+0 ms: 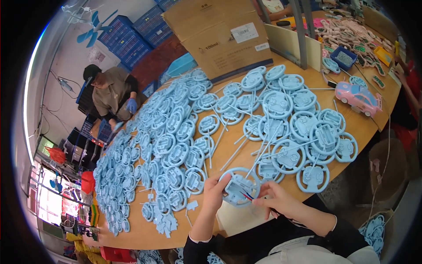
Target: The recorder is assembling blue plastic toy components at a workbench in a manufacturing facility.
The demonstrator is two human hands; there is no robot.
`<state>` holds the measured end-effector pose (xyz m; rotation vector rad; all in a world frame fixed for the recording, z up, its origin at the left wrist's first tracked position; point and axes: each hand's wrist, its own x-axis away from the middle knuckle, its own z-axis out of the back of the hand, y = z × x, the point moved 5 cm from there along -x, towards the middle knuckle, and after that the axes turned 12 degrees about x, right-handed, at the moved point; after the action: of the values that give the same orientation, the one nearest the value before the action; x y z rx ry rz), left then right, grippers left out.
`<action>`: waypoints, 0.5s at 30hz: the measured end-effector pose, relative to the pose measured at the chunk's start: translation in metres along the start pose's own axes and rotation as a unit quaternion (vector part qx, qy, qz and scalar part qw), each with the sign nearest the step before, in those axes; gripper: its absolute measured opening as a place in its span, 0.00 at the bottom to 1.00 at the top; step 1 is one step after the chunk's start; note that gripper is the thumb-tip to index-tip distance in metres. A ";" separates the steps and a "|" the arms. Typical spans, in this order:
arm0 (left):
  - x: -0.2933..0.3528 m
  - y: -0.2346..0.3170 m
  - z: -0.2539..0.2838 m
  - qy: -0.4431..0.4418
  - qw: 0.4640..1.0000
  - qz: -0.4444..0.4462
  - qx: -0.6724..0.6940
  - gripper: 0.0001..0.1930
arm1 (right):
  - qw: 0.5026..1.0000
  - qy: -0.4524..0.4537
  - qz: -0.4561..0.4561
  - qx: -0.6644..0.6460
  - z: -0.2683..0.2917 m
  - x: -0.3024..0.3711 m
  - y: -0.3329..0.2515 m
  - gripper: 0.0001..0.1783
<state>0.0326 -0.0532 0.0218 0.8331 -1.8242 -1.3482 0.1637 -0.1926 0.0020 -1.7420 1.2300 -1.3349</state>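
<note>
Just above the table's near edge I hold a light blue toy steering wheel (238, 203) with its open housing facing up. My left hand (214, 192) is closed on its left rim, thumb on top. At its right side my right hand (278, 200) has its fingers pinched together by thin red and dark wires (248, 196) that come out of the housing. The fingertips seem to grip the wire ends. Close beyond my hands lies a loose pile of similar steering wheels (288, 156), several with long thin stems.
A larger heap of blue wheels (169, 141) covers the table's left part, with small flat blue pieces (166, 223) at its near end. A cardboard box (220, 39) stands behind. Right are a pink toy car (358, 97) and a blue bin (343, 58). A co-worker (112, 92) works far left.
</note>
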 end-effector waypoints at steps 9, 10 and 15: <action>-0.023 -0.019 -0.037 -0.044 0.998 0.026 -0.032 0.11 | 0.998 0.045 -0.023 -0.036 0.026 -0.004 0.006 0.29; -0.024 -0.020 -0.039 -0.046 0.998 0.028 -0.029 0.11 | 0.998 0.049 -0.025 -0.036 0.028 -0.004 0.005 0.29; -0.026 -0.022 -0.043 -0.062 0.996 0.043 -0.039 0.11 | 0.998 0.047 -0.019 -0.033 0.031 -0.005 0.003 0.30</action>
<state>0.0845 -0.0595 0.0056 0.6353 -1.8661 -1.4341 0.1918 -0.1908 -0.0115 -1.7725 1.3127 -1.4275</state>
